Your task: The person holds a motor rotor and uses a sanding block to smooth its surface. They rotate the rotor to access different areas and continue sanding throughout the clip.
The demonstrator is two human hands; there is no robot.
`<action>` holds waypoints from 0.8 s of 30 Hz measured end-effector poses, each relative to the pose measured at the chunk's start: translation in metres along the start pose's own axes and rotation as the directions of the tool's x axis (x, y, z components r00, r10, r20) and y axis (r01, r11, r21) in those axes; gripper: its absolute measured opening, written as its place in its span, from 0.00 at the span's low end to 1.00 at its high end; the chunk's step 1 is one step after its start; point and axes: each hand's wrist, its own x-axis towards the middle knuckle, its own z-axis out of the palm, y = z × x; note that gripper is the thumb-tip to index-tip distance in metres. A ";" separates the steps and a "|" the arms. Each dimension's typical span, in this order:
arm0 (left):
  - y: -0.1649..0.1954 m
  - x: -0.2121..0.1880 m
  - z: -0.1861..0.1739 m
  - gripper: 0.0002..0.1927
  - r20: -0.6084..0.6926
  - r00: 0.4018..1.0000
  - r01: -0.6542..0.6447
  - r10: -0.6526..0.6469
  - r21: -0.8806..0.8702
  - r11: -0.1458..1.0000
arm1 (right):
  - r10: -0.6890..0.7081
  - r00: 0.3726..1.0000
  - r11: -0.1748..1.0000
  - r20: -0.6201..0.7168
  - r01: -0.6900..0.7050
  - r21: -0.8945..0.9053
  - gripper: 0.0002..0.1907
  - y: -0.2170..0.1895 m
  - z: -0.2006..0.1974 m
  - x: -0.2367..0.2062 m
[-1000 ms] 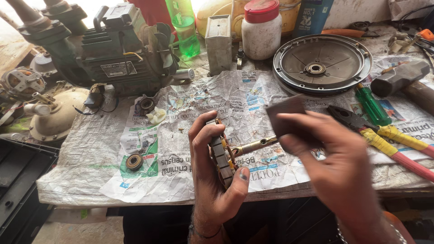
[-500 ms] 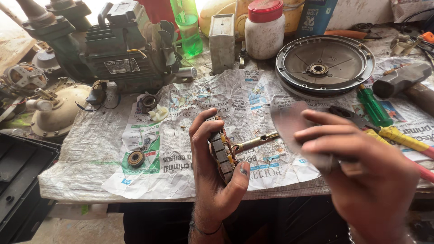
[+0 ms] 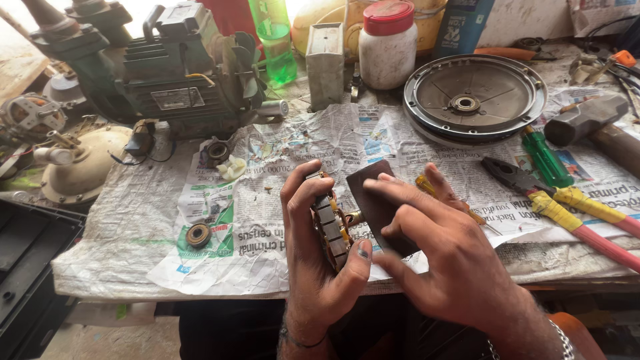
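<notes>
The left hand [image 3: 320, 267] grips a small motor rotor with a laminated steel core and copper windings [image 3: 331, 227], fingers [image 3: 301, 193] curled over its far side and the thumb pressed on its near edge. The rotor's short brass-coloured shaft [image 3: 353, 217] points right, so its long axis runs left to right above the newspaper-covered table [image 3: 267, 233]. The right hand [image 3: 447, 260] pinches a dark brown rectangular abrasive sheet [image 3: 377, 203] between flattened fingers and thumb, laid against the shaft end just right of the core. A round grey metal motor cover [image 3: 475, 100] sits far right; yellow-handled pliers [image 3: 553, 197] lie right.
</notes>
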 end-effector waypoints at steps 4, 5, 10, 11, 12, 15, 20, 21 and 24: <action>0.002 0.003 0.003 0.35 0.006 1.000 -0.003 0.003 0.057 0.998 | 0.015 0.999 0.989 0.045 -0.009 -0.146 0.25 0.009 0.009 -0.004; 0.002 0.004 0.004 0.34 0.003 1.000 0.000 0.000 0.061 0.998 | 0.033 0.996 0.987 0.081 -0.020 -0.158 0.32 0.011 0.012 -0.004; 0.003 0.006 0.007 0.35 -0.002 1.000 0.008 -0.008 0.057 0.998 | -0.008 0.994 0.922 0.113 0.051 -0.384 0.39 0.012 0.016 -0.008; 0.003 0.006 0.007 0.34 0.001 1.000 0.008 -0.008 0.049 0.999 | -0.023 0.994 0.904 0.108 0.066 -0.422 0.41 0.009 0.014 -0.008; 0.002 0.006 0.008 0.35 0.004 1.000 0.011 -0.011 0.045 0.999 | -0.038 0.994 0.884 0.101 0.080 -0.460 0.42 0.004 0.013 -0.008; 0.000 0.004 0.008 0.36 0.011 0.999 0.034 -0.035 0.052 0.998 | 0.088 0.983 0.817 0.159 0.019 -0.576 0.36 -0.014 0.006 0.000; -0.004 0.001 0.009 0.33 0.012 0.999 -0.030 0.029 0.033 0.999 | 0.026 0.986 0.814 0.164 0.074 -0.576 0.35 -0.023 0.008 0.024; -0.004 0.001 0.009 0.32 0.005 0.999 -0.038 0.038 0.036 0.999 | 0.017 0.986 0.836 0.168 0.078 -0.543 0.36 -0.022 0.010 0.025; -0.006 0.001 0.009 0.32 -0.037 0.999 -0.030 0.030 0.011 1.000 | -0.022 0.988 0.817 0.156 0.108 -0.566 0.34 -0.017 0.014 0.017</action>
